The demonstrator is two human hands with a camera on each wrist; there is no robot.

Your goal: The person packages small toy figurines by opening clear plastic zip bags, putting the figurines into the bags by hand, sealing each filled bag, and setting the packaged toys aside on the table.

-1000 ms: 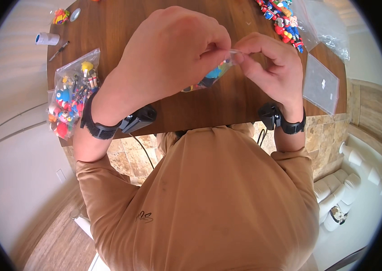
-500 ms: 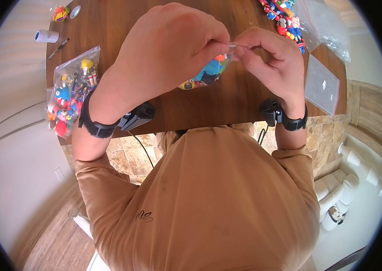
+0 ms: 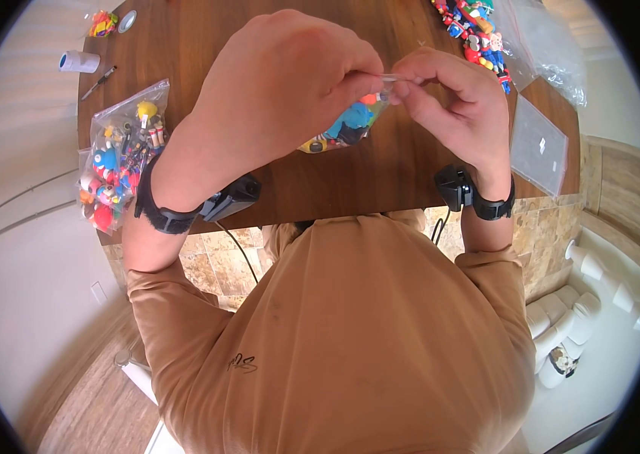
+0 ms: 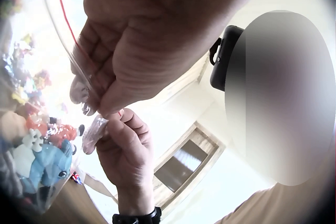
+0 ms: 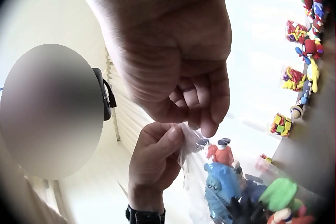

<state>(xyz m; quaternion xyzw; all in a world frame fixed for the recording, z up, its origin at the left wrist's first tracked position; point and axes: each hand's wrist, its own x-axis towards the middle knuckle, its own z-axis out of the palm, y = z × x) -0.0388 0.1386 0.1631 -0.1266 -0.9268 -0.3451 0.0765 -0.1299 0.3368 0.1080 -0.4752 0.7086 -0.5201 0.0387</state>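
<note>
A clear zip bag (image 3: 369,113) filled with small toy figures hangs between the two hands over the table. My left hand (image 3: 290,91) pinches its top edge between thumb and fingers, and its back hides much of the bag from above. Right beside those fingertips, my right hand (image 3: 464,110) pinches the same edge with thumb and forefinger. A red line runs along the bag's top strip (image 4: 65,22) in the left wrist view. Inside the bag, a blue figure (image 5: 223,184), an orange-red figure (image 5: 223,154) and a green piece (image 5: 281,193) show through the plastic.
Filled bags of figures (image 3: 119,151) lie at the table's left, near a marker (image 3: 99,82) and a white cup-like container (image 3: 78,61). Loose figures (image 3: 479,45), empty plastic bags (image 3: 543,49) and a flat clear pouch (image 3: 539,144) lie at the right.
Both hands stay pinched on the bag's edge. Since a second ago the right hand has shifted slightly away from the body, and more of the bag's figures show below the left hand.
</note>
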